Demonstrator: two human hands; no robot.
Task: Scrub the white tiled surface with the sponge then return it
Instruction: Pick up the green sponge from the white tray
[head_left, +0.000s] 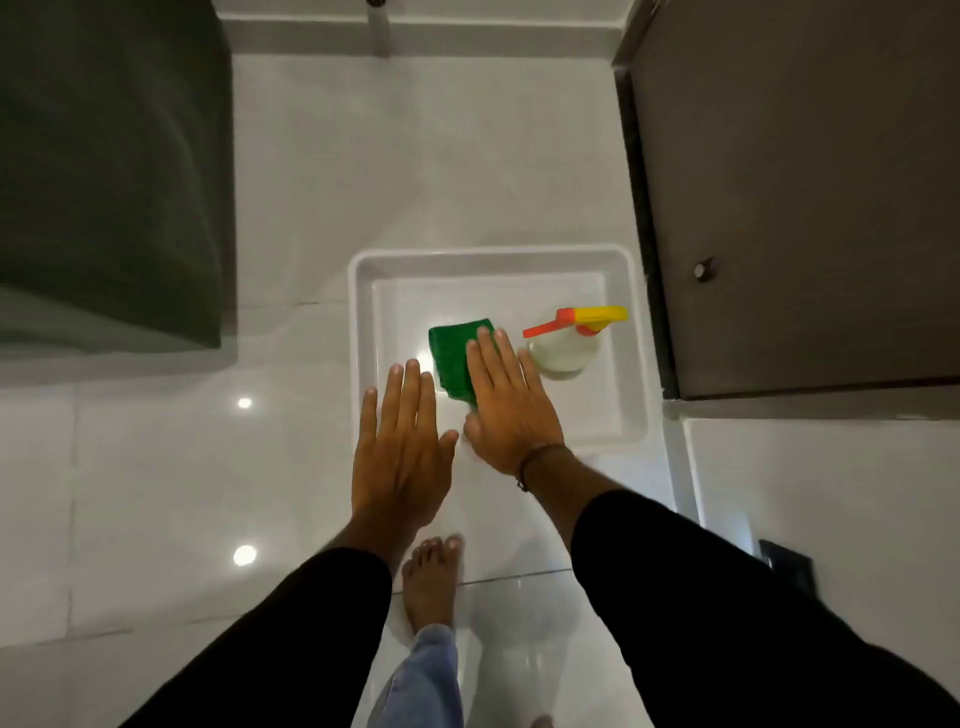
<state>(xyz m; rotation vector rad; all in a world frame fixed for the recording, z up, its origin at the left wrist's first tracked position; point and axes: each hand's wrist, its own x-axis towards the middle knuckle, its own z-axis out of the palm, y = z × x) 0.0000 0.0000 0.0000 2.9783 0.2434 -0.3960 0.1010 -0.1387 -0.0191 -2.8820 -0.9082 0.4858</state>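
A green sponge (451, 358) lies inside a shallow white tray (363, 322) that rests on the glossy white tiled surface (156, 493). My right hand (506, 410) is held flat with its fingers straight, and it covers the sponge's right side from above. I cannot see it gripping anything. My left hand (400, 452) hovers flat beside it, fingers apart, over the tray's near left corner, and holds nothing. Both arms are in black sleeves.
A white spray bottle (566, 348) with a yellow and orange trigger stands in the tray, right of the sponge. A dark cabinet door (805, 208) with a knob is on the right, a dark green block (104, 171) on the left. My bare foot (431, 582) stands on the tiles below the hands.
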